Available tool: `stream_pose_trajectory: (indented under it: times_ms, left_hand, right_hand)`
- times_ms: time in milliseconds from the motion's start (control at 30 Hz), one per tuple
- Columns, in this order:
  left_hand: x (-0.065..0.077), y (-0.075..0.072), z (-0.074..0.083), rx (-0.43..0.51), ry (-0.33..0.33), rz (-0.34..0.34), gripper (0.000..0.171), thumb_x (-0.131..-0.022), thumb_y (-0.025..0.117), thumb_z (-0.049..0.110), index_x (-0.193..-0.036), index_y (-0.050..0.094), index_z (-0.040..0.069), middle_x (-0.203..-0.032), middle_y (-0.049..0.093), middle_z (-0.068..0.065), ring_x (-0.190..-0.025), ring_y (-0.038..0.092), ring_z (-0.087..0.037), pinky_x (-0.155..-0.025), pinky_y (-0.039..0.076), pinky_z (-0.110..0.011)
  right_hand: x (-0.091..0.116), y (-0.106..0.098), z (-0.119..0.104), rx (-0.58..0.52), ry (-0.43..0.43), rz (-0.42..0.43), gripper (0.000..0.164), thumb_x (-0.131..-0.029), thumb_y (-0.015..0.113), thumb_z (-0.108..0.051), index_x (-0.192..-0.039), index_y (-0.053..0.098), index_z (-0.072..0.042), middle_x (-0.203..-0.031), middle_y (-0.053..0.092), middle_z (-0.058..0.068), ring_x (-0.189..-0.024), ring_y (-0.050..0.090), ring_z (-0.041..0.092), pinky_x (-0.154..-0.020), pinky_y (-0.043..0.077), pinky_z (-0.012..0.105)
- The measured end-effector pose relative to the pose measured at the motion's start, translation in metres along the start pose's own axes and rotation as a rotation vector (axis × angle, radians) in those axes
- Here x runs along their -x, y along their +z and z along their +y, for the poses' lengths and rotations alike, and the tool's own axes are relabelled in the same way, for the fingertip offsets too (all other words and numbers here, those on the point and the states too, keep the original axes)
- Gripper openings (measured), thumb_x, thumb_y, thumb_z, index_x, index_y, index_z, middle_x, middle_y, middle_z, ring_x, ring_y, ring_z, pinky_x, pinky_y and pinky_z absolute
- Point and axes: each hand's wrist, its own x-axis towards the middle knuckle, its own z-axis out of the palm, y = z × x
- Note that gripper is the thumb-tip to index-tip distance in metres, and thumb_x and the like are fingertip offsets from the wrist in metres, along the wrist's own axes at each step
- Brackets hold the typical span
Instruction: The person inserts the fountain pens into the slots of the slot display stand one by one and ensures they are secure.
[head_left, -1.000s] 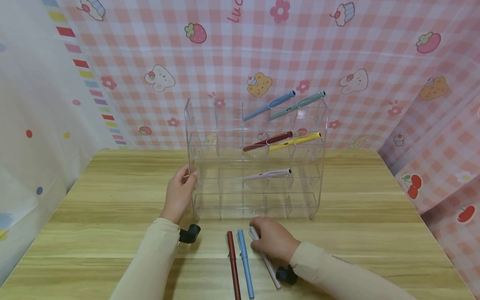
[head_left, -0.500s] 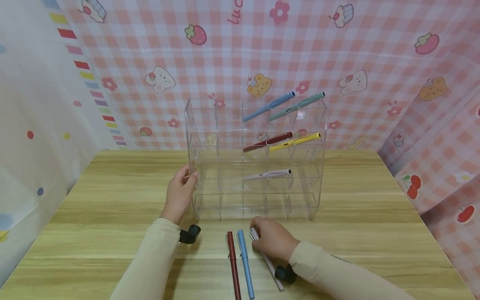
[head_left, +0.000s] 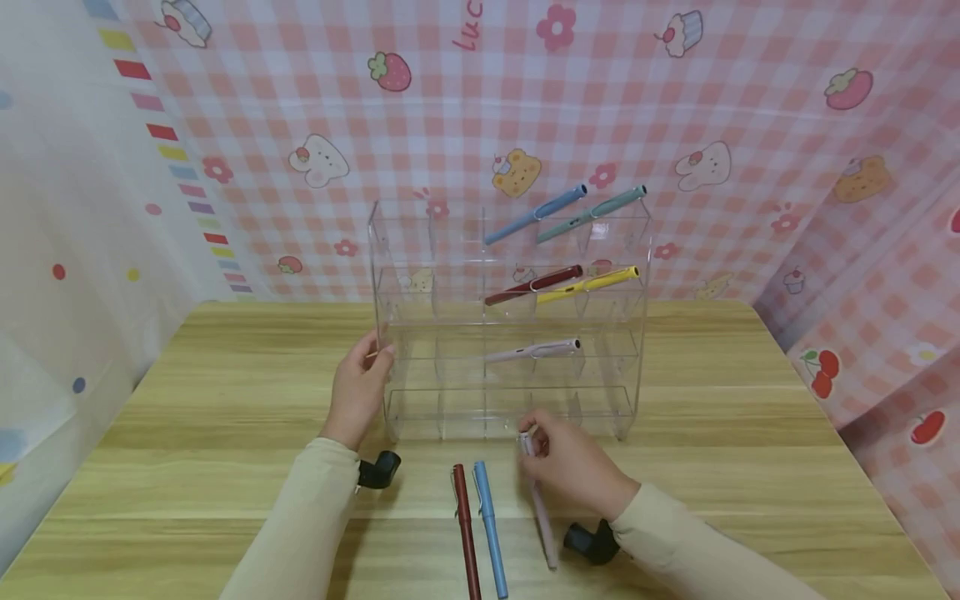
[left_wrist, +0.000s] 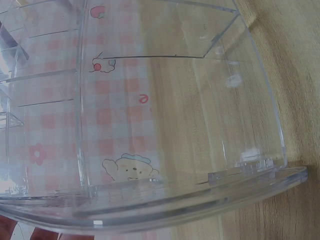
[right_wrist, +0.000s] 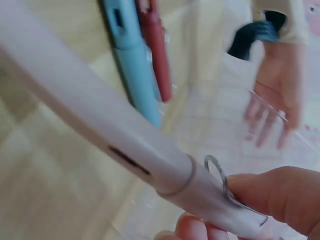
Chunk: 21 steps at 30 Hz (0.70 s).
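Note:
A clear acrylic pen rack [head_left: 462, 388] with tiered compartments stands on the table. My left hand [head_left: 358, 390] holds its left side edge, thumb in front; in the left wrist view only a few fingertips [left_wrist: 45, 234] show below the rack's clear side. My right hand [head_left: 576, 463] pinches the capped end of a pale pink pen [head_left: 543, 527] just in front of the rack. Thumb and fingers lie at the metal clip in the right wrist view, with the pen's barrel [right_wrist: 100, 117] slanting toward the camera. Beside it lie a light blue pen [head_left: 491, 529] and a dark red pen [head_left: 466, 533].
Leaning in the rack are a blue pen [head_left: 536, 215], a green pen [head_left: 592, 214], a dark red pen [head_left: 534, 285], a yellow pen [head_left: 588, 285] and a pale pink pen [head_left: 532, 351]. A checked cloth [head_left: 450, 108] hangs behind the wooden table [head_left: 225, 400].
My right hand has lifted the pale pink pen's capped end and moved it forward and slightly right, toward the rack. The left hand stays at the rack's side.

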Motion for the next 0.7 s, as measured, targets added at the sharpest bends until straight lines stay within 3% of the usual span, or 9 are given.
stream_pose_trajectory:
  times_ms: [200, 700]
  left_hand:
    - [0.0, 0.0, 0.0, -0.001, -0.003, 0.002, 0.043, -0.101, 0.046, 0.019, -0.143, 0.045, 0.008, -0.133, 0.052, -0.019, -0.12, 0.05, -0.032, -0.097, 0.044, -0.047]
    - [-0.001, 0.0, 0.001, 0.022, -0.02, -0.004, 0.044, -0.101, 0.047, 0.019, -0.143, 0.045, 0.008, -0.136, 0.05, -0.019, -0.119, 0.051, -0.03, -0.096, 0.044, -0.046]
  right_hand:
    - [0.006, -0.019, -0.005, -0.041, 0.044, 0.099, 0.028, -0.081, 0.068, 0.001, -0.106, 0.054, -0.003, -0.081, 0.056, 0.003, -0.071, 0.051, 0.014, -0.06, 0.045, 0.026]
    - [0.018, -0.068, -0.006, -0.125, 0.014, 0.377, 0.033, -0.086, 0.07, -0.003, -0.111, 0.05, 0.004, -0.093, 0.06, 0.012, -0.079, 0.057, 0.014, -0.059, 0.05, 0.022]
